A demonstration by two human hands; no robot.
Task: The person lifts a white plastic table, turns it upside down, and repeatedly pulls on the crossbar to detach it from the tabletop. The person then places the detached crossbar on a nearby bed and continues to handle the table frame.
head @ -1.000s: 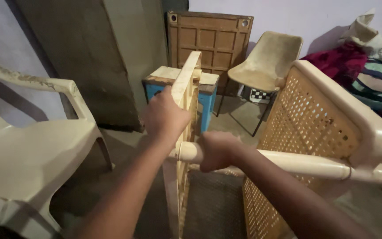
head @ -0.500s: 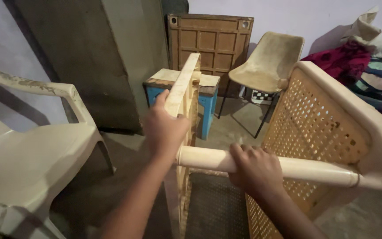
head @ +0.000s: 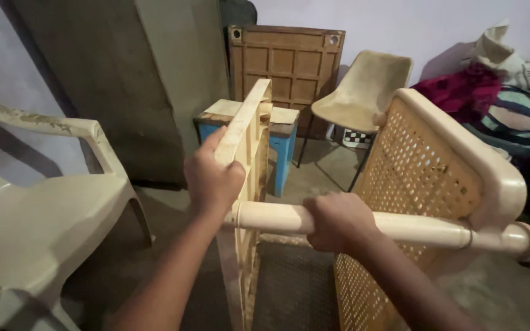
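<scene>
Under both hands: left hand (head: 211,179) grips panel edge (head: 242,125), right hand (head: 337,220) wraps rod (head: 412,227); fingertips hidden.

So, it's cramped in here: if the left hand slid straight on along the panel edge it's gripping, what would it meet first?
Likely the blue stool beyond the cream panel; the left hand points that way, though depth is unclear.

Single head view, angled down, close over hands (head: 213,181).

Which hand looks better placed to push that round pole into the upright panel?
Probably the right hand: it wraps the round pole. The left hand grips the upright panel, bracing it.
</scene>
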